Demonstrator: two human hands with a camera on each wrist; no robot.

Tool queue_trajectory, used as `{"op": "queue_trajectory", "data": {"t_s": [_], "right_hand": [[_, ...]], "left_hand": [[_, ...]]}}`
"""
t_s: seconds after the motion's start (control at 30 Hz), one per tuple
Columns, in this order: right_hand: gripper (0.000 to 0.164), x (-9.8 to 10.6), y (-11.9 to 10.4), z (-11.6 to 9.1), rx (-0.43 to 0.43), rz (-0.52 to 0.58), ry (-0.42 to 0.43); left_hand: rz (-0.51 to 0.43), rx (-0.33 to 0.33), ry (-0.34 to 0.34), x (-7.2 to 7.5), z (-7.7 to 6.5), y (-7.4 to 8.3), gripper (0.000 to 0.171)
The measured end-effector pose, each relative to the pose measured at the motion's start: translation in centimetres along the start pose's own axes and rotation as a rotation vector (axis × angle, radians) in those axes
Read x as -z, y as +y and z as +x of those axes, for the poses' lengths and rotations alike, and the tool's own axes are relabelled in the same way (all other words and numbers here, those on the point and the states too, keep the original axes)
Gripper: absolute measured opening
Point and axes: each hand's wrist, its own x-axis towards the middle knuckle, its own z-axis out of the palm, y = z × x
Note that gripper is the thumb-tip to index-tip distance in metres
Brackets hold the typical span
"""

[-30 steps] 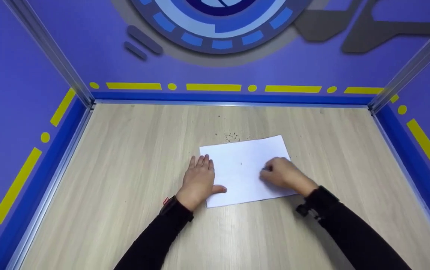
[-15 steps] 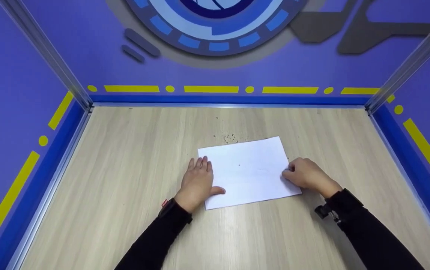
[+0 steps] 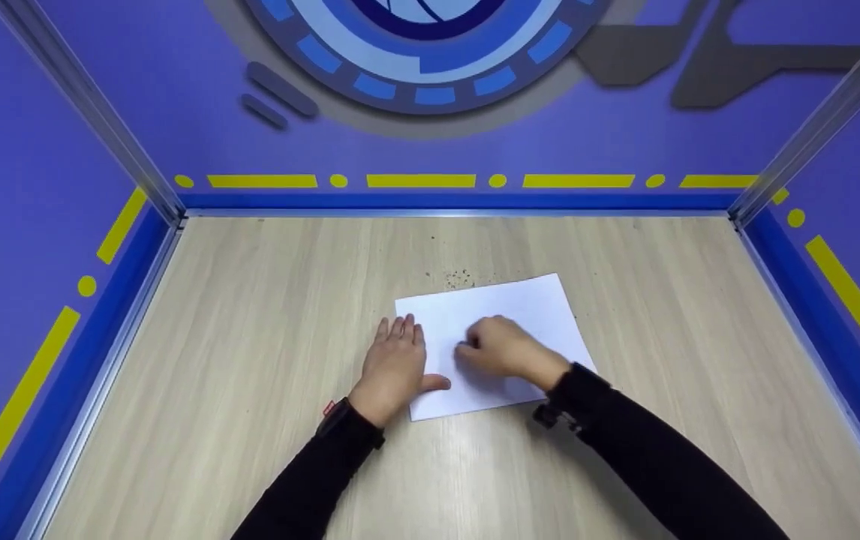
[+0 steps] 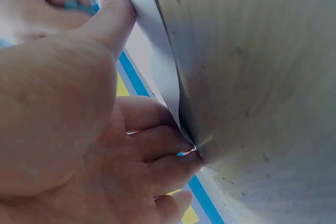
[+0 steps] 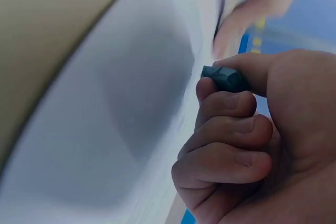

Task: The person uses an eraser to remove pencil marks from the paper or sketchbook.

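The right hand [image 3: 509, 349] pinches a teal block [image 5: 227, 78] over the middle of the paper [image 3: 539, 319]. The left hand [image 3: 394, 367], fingers extended, lies across its left edge. Crumbs [image 3: 460, 278] dot the table [image 3: 287, 315] beyond; a patterned wall [image 3: 430, 154] stands behind. A red tag [image 3: 329, 407] by the left cuff [image 3: 355, 427] is too small to read.

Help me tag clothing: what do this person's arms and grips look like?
Left sleeve and right sleeve are black. Each wrist has a black band; a red tag shows at the left, a small dark fitting at the right. Left grip and right grip are gloveless.
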Motion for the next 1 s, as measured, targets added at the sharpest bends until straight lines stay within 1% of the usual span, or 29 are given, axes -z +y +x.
{"op": "queue_trajectory", "data": {"t_s": [0.07,0.13,0.23,0.3,0.4,0.5,0.67,0.77,0.87,1.0], "right_hand": [[0.046,-0.6,-1.2,1.0,0.031,-0.039,-0.017],[0.047,-1.1,-1.8,1.7,0.042,-0.07,-0.025],[0.047,-1.2,-1.8,2.1,0.022,-0.091,-0.039],[0.046,-0.8,-1.2,2.0,-0.008,-0.074,-0.044],[0.046,0.3,0.4,1.5,-0.064,-0.036,-0.04],[0.044,1.7,2.9,0.5,-0.111,-0.003,-0.006],[0.036,4.2,8.3,-2.3,-0.157,0.039,0.067],[0.037,5.4,10.9,-3.9,-0.216,0.057,0.091],[0.04,6.0,12.5,-4.8,-0.253,0.065,0.093],[0.04,5.8,13.1,-5.2,-0.249,0.057,0.097]], "left_hand": [[0.006,-0.008,0.012,-0.1,0.1,0.2,0.116],[0.014,-0.017,0.023,-0.1,0.1,0.4,0.116],[0.011,-0.024,0.034,-0.1,0.2,0.7,0.116],[0.009,-0.023,0.032,0.0,0.4,0.9,0.116],[0.007,-0.012,0.023,0.2,0.5,1.0,0.117],[0.012,-0.001,0.011,0.3,0.5,0.9,0.118],[0.017,0.007,-0.007,0.2,0.5,0.6,0.118],[0.01,0.009,-0.011,0.1,0.4,0.5,0.117],[0.011,0.013,-0.013,-0.1,0.2,0.3,0.117],[0.016,0.014,-0.016,-0.2,0.1,0.2,0.117]]}}
